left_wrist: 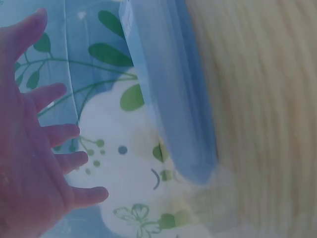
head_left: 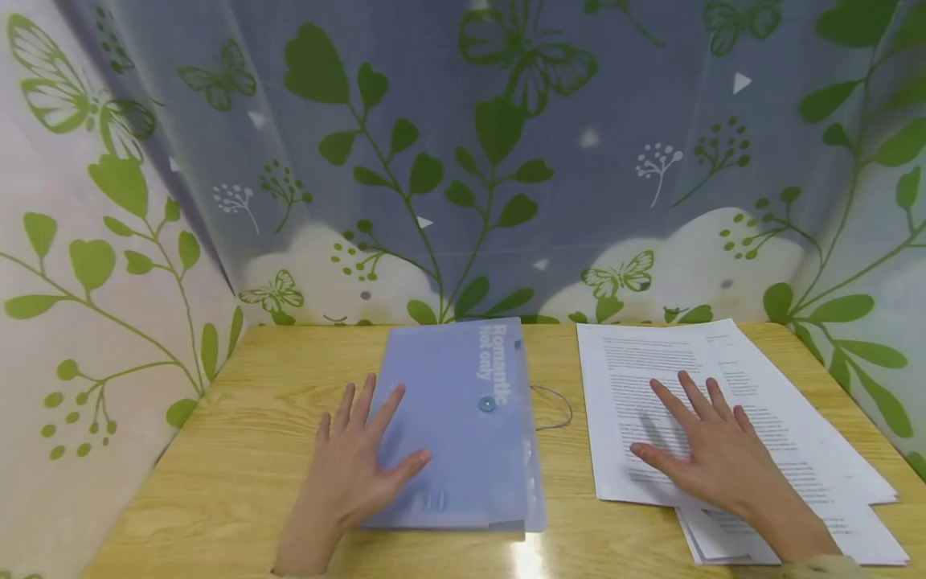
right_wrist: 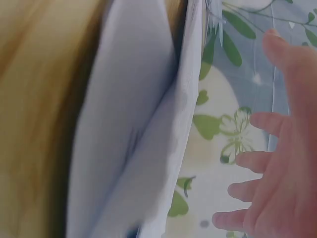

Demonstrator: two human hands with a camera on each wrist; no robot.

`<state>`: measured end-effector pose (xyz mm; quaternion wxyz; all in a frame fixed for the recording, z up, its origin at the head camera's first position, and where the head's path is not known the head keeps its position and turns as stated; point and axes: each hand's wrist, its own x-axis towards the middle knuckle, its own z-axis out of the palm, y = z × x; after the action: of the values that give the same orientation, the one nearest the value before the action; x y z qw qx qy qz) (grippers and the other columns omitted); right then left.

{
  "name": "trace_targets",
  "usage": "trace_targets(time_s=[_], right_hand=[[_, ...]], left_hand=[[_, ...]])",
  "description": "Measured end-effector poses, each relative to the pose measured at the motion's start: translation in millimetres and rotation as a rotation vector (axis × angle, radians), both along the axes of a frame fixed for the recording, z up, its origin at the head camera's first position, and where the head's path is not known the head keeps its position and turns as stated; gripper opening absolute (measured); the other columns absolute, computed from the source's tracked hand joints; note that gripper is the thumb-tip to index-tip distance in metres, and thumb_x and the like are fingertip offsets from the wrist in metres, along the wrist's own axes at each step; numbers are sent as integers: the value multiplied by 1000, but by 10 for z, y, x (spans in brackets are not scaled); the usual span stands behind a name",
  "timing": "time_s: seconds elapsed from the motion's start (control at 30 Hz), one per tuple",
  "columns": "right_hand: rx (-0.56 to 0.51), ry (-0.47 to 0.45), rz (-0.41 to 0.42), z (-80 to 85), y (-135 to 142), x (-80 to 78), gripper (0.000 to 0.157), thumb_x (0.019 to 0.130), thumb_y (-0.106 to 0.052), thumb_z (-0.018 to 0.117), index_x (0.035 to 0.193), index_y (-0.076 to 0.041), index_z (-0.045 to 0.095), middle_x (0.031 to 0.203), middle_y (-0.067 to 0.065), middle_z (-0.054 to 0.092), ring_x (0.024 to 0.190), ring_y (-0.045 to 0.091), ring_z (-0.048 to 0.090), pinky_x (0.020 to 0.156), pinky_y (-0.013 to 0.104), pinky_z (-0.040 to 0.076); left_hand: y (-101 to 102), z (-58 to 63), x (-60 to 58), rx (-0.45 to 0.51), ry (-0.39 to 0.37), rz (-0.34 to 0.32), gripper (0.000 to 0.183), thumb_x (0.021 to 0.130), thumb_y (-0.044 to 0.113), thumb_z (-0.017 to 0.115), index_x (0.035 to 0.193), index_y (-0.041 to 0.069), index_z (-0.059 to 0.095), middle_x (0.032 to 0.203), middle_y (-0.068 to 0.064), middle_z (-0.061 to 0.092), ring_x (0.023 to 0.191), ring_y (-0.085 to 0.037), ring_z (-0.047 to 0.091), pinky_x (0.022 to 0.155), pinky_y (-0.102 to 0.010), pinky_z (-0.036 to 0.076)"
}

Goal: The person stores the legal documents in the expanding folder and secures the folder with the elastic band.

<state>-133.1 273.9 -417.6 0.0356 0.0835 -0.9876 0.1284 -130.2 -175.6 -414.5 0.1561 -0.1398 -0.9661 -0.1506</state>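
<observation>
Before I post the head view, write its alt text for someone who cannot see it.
A person's spread left hand hovers over a blue folder; the spread right hand hovers over overlapping printed sheets. Folder and sheets lie on a wooden table before leaf-patterned fabric.

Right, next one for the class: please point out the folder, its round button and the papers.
Folder (head_left: 459,438): head view, on the front cover, near its middle.
Button (head_left: 488,404): head view, on its centre.
Papers (head_left: 784,426): head view, on a printed side.
</observation>
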Motion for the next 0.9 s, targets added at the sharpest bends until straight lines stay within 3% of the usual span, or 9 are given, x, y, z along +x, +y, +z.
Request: trace_targets(time_s=[0.4, 0.9], right_hand=[[-37, 27, 86, -2, -337, -85, 87, 90, -70, 60, 159, -21, 38, 166, 24, 29, 148, 56, 26, 106, 80, 27], [-26, 55, 184, -45, -635, -207, 79, 92, -65, 61, 155, -21, 45, 163, 22, 36, 148, 51, 32, 105, 75, 36]], left_hand=[[310, 8, -116, 82, -169, -103, 81, 90, 68, 59, 159, 30, 39, 170, -15, 24, 155, -47, 20, 111, -79, 25], [618, -38, -176, 46, -249, -164, 82, 89, 73, 54, 157, 30, 41, 169, -15, 26, 155, -46, 23, 112, -76, 28]])
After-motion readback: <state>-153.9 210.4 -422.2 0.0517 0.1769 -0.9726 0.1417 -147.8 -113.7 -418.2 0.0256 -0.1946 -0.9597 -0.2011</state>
